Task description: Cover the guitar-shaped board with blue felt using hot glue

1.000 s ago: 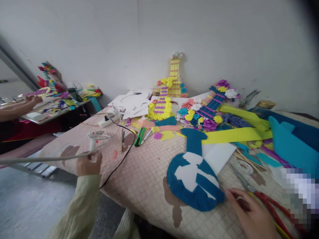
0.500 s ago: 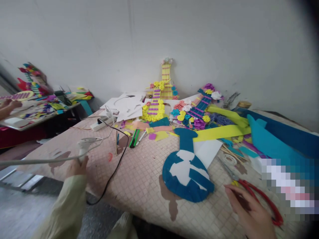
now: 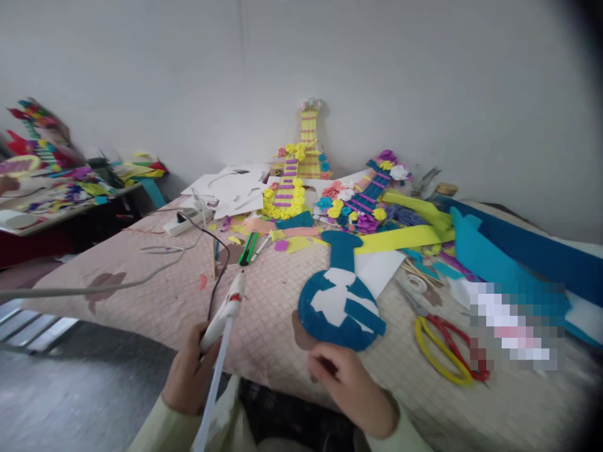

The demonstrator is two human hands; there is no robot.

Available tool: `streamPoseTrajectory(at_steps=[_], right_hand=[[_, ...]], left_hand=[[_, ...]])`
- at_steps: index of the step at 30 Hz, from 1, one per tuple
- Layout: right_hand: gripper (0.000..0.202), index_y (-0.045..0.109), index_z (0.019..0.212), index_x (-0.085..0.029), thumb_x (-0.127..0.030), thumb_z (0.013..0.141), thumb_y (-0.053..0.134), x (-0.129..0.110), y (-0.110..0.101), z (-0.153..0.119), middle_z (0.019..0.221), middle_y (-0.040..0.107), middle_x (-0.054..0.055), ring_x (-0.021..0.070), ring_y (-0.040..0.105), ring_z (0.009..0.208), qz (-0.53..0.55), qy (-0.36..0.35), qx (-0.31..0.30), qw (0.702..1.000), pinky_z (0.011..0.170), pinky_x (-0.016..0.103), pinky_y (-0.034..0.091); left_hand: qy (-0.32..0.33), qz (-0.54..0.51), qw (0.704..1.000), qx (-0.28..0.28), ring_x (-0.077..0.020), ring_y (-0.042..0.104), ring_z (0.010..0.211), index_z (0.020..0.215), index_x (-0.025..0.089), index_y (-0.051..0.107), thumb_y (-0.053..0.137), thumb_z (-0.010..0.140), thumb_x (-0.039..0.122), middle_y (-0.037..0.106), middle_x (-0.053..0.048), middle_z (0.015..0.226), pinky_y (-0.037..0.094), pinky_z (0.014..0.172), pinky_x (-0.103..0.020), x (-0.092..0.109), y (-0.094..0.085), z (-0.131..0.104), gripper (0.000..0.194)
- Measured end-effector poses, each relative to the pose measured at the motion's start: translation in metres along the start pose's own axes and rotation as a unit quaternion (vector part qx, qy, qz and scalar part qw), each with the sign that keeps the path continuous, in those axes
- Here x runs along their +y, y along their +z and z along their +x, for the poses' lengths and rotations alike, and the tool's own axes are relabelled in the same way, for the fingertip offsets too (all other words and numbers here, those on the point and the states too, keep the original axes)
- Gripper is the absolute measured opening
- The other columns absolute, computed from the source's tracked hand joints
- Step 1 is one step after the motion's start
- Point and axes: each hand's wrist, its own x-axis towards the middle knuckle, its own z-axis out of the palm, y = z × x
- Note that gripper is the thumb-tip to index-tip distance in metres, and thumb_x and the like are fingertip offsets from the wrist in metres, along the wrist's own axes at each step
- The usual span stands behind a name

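My left hand [image 3: 191, 370] is wrapped round a white glue gun [image 3: 223, 317], its nozzle pointing up and away over the table and a long clear glue stick jutting from its rear. Just below the blue guitar-shaped piece [image 3: 313, 320] is my right hand [image 3: 342, 380], fingers curled; whether anything is between them is hidden. The blue piece lies flat, with white patches showing on its round body. To the right, scissors [image 3: 440, 348] with yellow and red handles rest on the cloth.
Yellow [image 3: 287, 188] and blue [image 3: 372, 191] decorated guitar shapes stand near the wall. A green cutter [image 3: 248, 248], a white power strip [image 3: 188, 221], a black cord and paper scraps lie on the table [image 3: 160, 314]. Blue paper [image 3: 509, 270] spreads right. Another cluttered table stands left.
My left hand has brought the glue gun up and toward the middle, nearer me. My right hand has moved left, away from the scissors to the blue piece's lower edge. The view has shifted slightly.
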Motion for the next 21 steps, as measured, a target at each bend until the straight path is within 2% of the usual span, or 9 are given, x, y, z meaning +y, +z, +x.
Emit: streamPoseTrajectory(at_steps=[3,5,7,10,13,16,18,19,21], right_hand=[[0.016,0.062,0.079,-0.016,-0.028,0.080,0.052,-0.005,0.012,0.013,0.071,0.061,0.002,0.0134,0.055,0.065,0.050,-0.024,0.017,0.998,0.062,0.026,0.041],[0.026,0.060,0.099,-0.016,-0.032,0.080,0.052,-0.006,0.013,0.022,0.085,0.062,0.006,0.0155,0.057,0.074,0.105,-0.026,0.054,0.993,0.066,0.027,0.044],[0.040,0.052,0.114,-0.017,-0.037,0.080,0.052,-0.006,0.010,0.031,0.100,0.059,0.009,0.0177,0.056,0.084,0.142,-0.039,0.099,0.984,0.071,0.030,0.046],[0.043,0.049,0.116,-0.020,-0.039,0.078,0.054,-0.003,0.002,0.042,0.104,0.056,0.007,0.0198,0.054,0.092,0.162,-0.040,0.168,0.972,0.080,0.033,0.045],[0.037,0.053,0.107,-0.019,-0.041,0.077,0.054,0.003,-0.014,0.046,0.095,0.059,0.005,0.0202,0.055,0.088,0.186,0.006,0.234,0.954,0.080,0.034,0.044],[0.030,0.057,0.094,-0.019,-0.043,0.075,0.055,0.010,-0.036,0.042,0.084,0.061,0.003,0.0185,0.055,0.081,0.235,0.051,0.293,0.926,0.073,0.030,0.044],[0.026,0.059,0.084,-0.018,-0.042,0.074,0.057,0.014,-0.051,0.038,0.076,0.060,0.001,0.0168,0.054,0.076,0.252,0.060,0.315,0.913,0.068,0.027,0.043],[0.023,0.060,0.079,-0.018,-0.040,0.073,0.059,0.017,-0.059,0.036,0.072,0.059,0.000,0.0158,0.054,0.073,0.253,0.060,0.322,0.910,0.066,0.026,0.042],[0.021,0.058,0.068,-0.017,-0.038,0.071,0.061,0.024,-0.070,0.032,0.064,0.056,-0.001,0.0141,0.052,0.066,0.251,0.054,0.352,0.900,0.062,0.025,0.041]], left_hand=[[-0.007,-0.102,0.993,-0.057,-0.0124,0.044,0.047,0.091,0.019,0.050,0.051,0.072,0.048,0.045,0.005,0.056,0.038,0.046,-0.023,0.029,0.026,0.010,0.034],[0.011,-0.137,0.980,-0.147,-0.0121,0.045,0.049,0.089,0.017,0.050,0.051,0.074,0.045,0.043,0.005,0.055,0.039,0.048,-0.023,0.048,0.046,0.016,0.031],[0.042,-0.195,0.968,-0.154,-0.0138,0.051,0.059,0.091,0.017,0.049,0.051,0.076,0.040,0.051,0.002,0.065,0.044,0.056,-0.025,0.067,0.069,0.016,0.027],[0.090,-0.278,0.925,-0.242,-0.0180,0.057,0.079,0.097,0.018,0.049,0.047,0.079,0.033,0.058,-0.005,0.083,0.048,0.071,-0.032,0.092,0.103,0.005,0.023],[0.148,-0.264,0.915,-0.267,-0.0200,0.054,0.097,0.108,0.020,0.046,0.039,0.084,0.027,0.058,-0.008,0.099,0.044,0.087,-0.037,0.113,0.126,-0.010,0.027],[0.194,-0.231,0.904,-0.303,-0.0214,0.048,0.108,0.116,0.020,0.045,0.043,0.081,0.022,0.055,-0.009,0.112,0.035,0.098,-0.041,0.132,0.128,-0.014,0.036],[0.269,-0.197,0.871,-0.361,-0.0226,0.046,0.112,0.119,0.015,0.046,0.048,0.078,0.023,0.052,-0.012,0.119,0.035,0.099,-0.039,0.140,0.120,-0.003,0.042],[0.300,-0.183,0.855,-0.383,-0.0226,0.047,0.111,0.115,0.016,0.051,0.048,0.079,0.026,0.053,-0.012,0.119,0.036,0.099,-0.038,0.142,0.116,0.006,0.037],[0.306,-0.162,0.854,-0.388,-0.0210,0.052,0.103,0.098,0.020,0.062,0.043,0.084,0.029,0.062,-0.008,0.107,0.036,0.097,-0.039,0.139,0.111,0.031,0.026]])
